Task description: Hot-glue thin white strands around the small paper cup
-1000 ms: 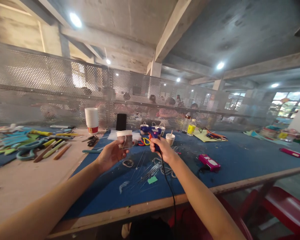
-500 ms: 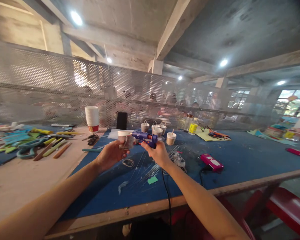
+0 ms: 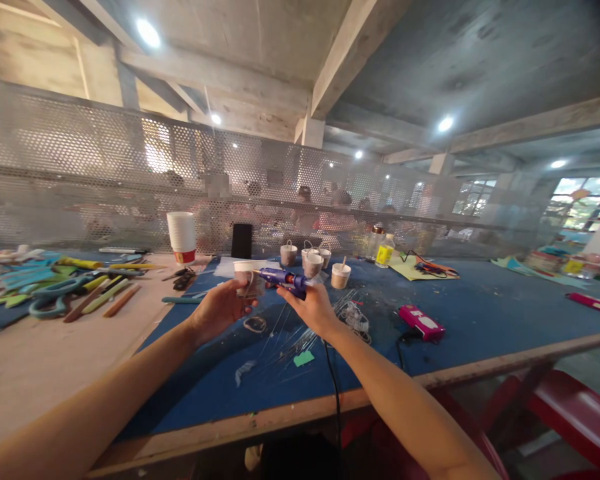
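My left hand (image 3: 221,310) is wrapped round a small paper cup (image 3: 249,280) with a greyish-brown covering, held above the blue mat. In my right hand (image 3: 314,308) is a blue glue gun (image 3: 283,280), its nozzle pointing left at the side of the cup. Whether the nozzle touches the cup I cannot tell. Behind the glue gun stand several small cups (image 3: 312,264), some with cord loops on top. A bundle of thin wires (image 3: 300,341) and a coil of cord (image 3: 355,319) lie below my right hand.
Scissors (image 3: 53,300), modelling tools (image 3: 121,301) and a stack of paper cups (image 3: 181,233) are at the left. A yellow-labelled bottle (image 3: 385,252) and a magenta device (image 3: 422,323) sit to the right. A perforated metal screen (image 3: 260,160) runs behind; people show dimly through it.
The glue gun has turned slightly, its nozzle now lower and a little left against the cup's side. My left hand still holds the cup. The whole view has shifted slightly.
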`<act>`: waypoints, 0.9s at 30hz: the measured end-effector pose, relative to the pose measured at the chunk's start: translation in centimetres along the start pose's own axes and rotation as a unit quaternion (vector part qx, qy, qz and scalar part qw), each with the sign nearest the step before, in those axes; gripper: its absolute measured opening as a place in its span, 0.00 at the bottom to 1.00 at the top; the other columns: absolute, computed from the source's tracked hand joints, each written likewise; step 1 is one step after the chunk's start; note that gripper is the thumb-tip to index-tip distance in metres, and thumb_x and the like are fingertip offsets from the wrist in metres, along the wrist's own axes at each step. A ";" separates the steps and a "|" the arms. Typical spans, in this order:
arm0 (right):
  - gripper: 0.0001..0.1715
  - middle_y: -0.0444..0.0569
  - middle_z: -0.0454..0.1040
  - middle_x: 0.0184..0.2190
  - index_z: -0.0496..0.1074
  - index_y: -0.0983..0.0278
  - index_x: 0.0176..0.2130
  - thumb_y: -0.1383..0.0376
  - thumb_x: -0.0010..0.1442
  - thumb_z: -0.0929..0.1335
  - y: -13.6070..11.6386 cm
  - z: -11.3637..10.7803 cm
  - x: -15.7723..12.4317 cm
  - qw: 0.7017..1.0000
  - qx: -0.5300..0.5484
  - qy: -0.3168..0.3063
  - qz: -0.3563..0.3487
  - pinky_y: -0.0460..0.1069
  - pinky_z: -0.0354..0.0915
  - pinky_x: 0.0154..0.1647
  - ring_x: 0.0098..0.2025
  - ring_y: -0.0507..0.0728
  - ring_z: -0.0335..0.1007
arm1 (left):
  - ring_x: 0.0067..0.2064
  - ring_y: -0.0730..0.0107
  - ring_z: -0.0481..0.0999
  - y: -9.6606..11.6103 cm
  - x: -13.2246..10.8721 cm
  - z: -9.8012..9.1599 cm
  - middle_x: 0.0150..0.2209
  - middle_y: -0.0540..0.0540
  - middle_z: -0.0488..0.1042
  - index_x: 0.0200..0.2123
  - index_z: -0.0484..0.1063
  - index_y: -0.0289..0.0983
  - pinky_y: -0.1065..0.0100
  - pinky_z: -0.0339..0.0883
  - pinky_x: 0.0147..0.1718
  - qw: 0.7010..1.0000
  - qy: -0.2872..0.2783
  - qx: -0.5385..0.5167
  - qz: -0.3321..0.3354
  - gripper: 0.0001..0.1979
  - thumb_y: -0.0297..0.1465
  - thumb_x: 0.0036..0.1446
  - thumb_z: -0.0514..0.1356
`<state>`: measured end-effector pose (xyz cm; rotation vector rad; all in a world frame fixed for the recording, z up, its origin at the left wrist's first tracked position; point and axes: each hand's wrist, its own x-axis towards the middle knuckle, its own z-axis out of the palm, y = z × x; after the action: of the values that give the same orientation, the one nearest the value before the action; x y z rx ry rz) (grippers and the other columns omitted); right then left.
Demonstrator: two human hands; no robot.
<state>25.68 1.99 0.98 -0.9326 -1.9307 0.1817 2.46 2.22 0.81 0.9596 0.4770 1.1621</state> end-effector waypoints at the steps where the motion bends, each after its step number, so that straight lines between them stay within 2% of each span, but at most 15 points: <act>1: 0.18 0.51 0.81 0.35 0.79 0.59 0.42 0.50 0.63 0.69 0.0 0.0 0.0 1.000 -0.006 0.003 -0.002 0.51 0.67 0.40 0.37 0.60 0.76 | 0.29 0.62 0.79 0.0 0.0 0.0 0.38 0.38 0.82 0.43 0.77 0.33 0.66 0.72 0.26 1.000 0.001 0.001 0.000 0.10 0.26 0.58 0.60; 9: 0.22 0.51 0.81 0.34 0.78 0.60 0.45 0.48 0.64 0.67 0.3 0.2 -0.1 0.998 -0.054 0.007 -0.010 0.50 0.65 0.38 0.34 0.59 0.76 | 0.29 0.63 0.79 -0.1 0.1 -0.2 0.36 0.39 0.82 0.40 0.77 0.33 0.67 0.71 0.25 1.000 0.011 0.004 -0.004 0.08 0.26 0.58 0.60; 19: 0.26 0.53 0.81 0.37 0.77 0.60 0.48 0.44 0.65 0.65 0.1 0.1 -0.1 0.996 -0.088 -0.001 -0.003 0.50 0.64 0.38 0.38 0.62 0.78 | 0.28 0.63 0.79 -0.1 0.1 -0.2 0.38 0.38 0.82 0.41 0.77 0.33 0.66 0.72 0.25 1.000 0.016 0.002 -0.003 0.09 0.26 0.58 0.60; 27: 0.24 0.52 0.81 0.36 0.77 0.59 0.47 0.45 0.65 0.66 0.0 -0.1 -0.1 0.997 -0.078 0.012 -0.021 0.49 0.63 0.37 0.38 0.61 0.78 | 0.28 0.64 0.79 -0.1 0.1 -0.3 0.38 0.38 0.82 0.42 0.77 0.33 0.67 0.73 0.26 1.000 0.014 0.002 0.000 0.10 0.26 0.57 0.60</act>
<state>25.82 1.91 0.93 -0.9905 -1.9607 -0.0045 2.32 2.44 0.57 0.9481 0.5028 1.1767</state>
